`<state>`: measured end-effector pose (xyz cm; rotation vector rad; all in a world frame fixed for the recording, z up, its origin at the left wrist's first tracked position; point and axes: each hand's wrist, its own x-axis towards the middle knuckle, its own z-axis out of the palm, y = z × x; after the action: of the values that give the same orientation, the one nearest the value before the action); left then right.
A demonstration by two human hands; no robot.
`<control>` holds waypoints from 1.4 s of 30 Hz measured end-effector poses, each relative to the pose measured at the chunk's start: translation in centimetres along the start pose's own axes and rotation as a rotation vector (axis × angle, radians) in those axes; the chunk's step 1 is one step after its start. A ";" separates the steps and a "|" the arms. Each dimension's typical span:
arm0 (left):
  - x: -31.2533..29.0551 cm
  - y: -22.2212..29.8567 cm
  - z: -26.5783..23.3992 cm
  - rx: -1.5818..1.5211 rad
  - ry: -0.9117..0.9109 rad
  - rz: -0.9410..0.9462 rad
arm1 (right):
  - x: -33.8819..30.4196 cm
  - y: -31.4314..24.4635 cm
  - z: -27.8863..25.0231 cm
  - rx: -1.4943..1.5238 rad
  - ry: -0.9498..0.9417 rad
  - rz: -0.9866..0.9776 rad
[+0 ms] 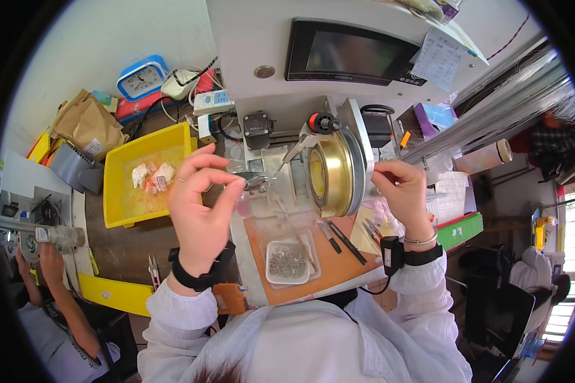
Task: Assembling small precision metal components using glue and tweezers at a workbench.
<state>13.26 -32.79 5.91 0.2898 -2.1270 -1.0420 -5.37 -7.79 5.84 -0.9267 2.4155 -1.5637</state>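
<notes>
My left hand (203, 207) is raised left of a machine's spindle, thumb and index finger pinched at a small dark, shiny piece (255, 181). Its kind is too small to make out. Right of that piece, a large gold-coloured ring-shaped wheel (329, 179) stands on edge against a grey metal disc (359, 172). A thin metal arm (294, 153) slants down between piece and wheel. My right hand (401, 191) is at the disc's right side, thumb and index finger closed together. Whatever lies between those fingertips is hidden. Both wrists wear black straps.
Below the wheel, a white tub of small metal bits (288, 262) sits on an orange mat (271, 290), with pens (346, 242) beside it. A yellow tray (118, 207) stands left, a dark screen (348, 54) above. A co-worker's hand (51, 263) shows far left.
</notes>
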 end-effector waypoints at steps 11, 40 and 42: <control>0.0 -3.5 -1.7 -0.170 -0.150 -0.295 | -0.5 0.4 0.6 -0.104 0.121 -0.107; -2.1 0.1 0.6 0.367 -0.352 0.200 | -3.9 2.9 -6.2 -0.235 0.083 -0.012; -2.0 0.3 0.8 0.426 -0.355 0.192 | -3.7 3.6 -6.8 -0.040 0.230 0.037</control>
<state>14.16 -31.19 4.76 0.1004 -2.6331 -0.5509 -6.71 0.62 5.06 -0.7398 2.6086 -1.7000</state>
